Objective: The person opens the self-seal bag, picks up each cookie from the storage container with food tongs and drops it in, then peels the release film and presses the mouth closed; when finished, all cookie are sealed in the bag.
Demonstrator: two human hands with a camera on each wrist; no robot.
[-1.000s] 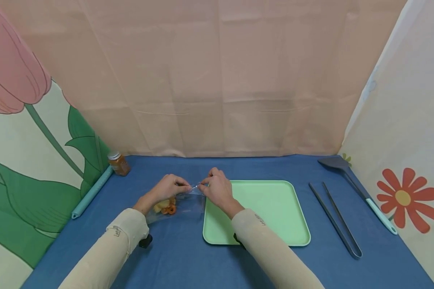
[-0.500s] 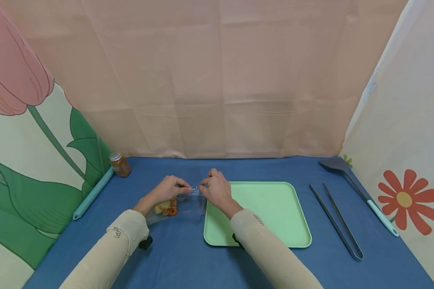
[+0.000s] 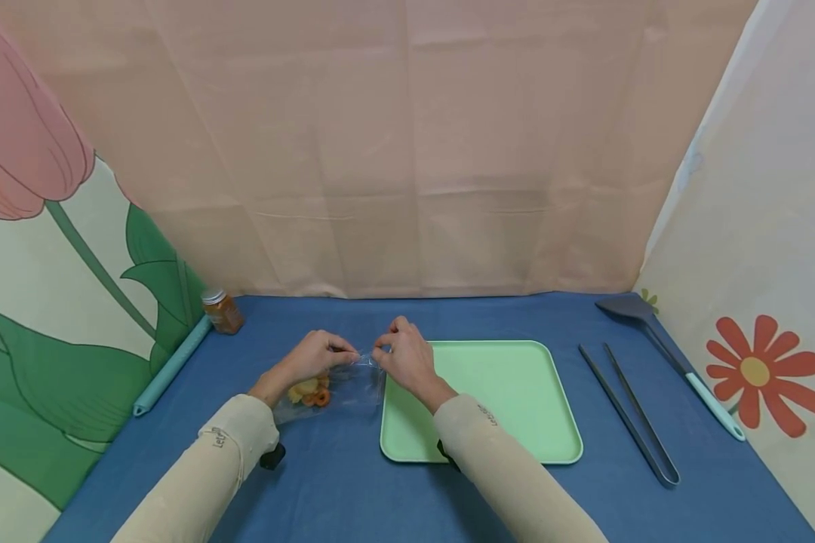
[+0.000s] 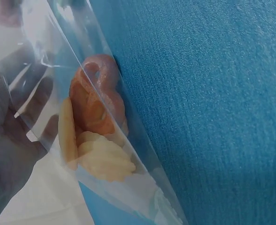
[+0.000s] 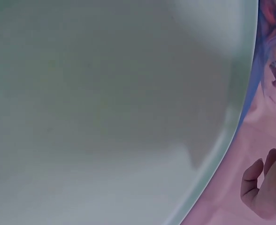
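Observation:
Between both hands hangs a clear plastic bag [image 3: 358,396], its upper edge at the fingertips. My left hand [image 3: 312,356] pinches that edge between thumb and fingers. On the other side of the edge, my right hand [image 3: 409,360] pinches it too, over the left rim of a light green tray [image 3: 489,400]. At the bag's lower left lie snack pieces: in the left wrist view, an orange-brown ring-shaped piece [image 4: 98,93] and a pale yellow ridged piece [image 4: 107,157]. The right wrist view has the fingers [image 5: 252,183] curled in at the right side.
Right of the tray lie metal tongs [image 3: 635,415] and a spatula [image 3: 706,396] with a dark head and pale blue handle. A lidded jar [image 3: 222,311] stands at the back left, by a rolled teal sheet [image 3: 173,367]. Blue cloth covers the table.
Both hands stay nearly in place, still pinching the bag. The shiny fold of plastic between the fingertips sits slightly lower than a second ago.

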